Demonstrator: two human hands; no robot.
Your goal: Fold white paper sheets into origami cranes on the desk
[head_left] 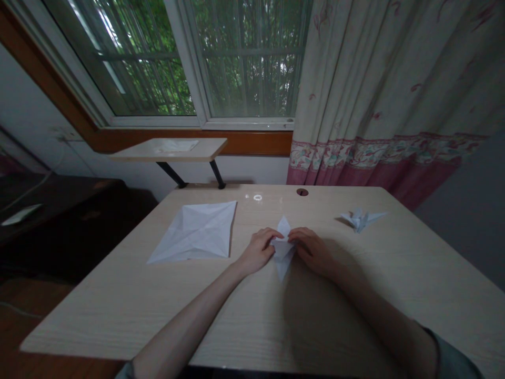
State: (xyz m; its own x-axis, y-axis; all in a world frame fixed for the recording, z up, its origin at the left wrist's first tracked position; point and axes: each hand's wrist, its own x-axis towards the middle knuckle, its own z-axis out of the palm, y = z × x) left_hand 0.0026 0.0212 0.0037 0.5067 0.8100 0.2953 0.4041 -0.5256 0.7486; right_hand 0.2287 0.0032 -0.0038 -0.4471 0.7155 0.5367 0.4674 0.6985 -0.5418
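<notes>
A folded white paper [282, 253] lies on the desk between my two hands, with one pointed end toward the window and another toward me. My left hand [261, 249] pinches its left edge, thumb and forefinger closed on the paper. From the right, my right hand [311, 250] grips the opposite edge with its fingers bent over it. Left of my hands rests a creased, unfolded white sheet [203, 231]. A folded paper crane [360, 220] stands farther to the right.
The pale wooden desk [158, 310] has a round cable hole [302, 192] near its back edge. At the back left, a raised shelf [197, 153] on black legs carries some white paper. Behind are a window [248, 63] and a flowered curtain [379, 95].
</notes>
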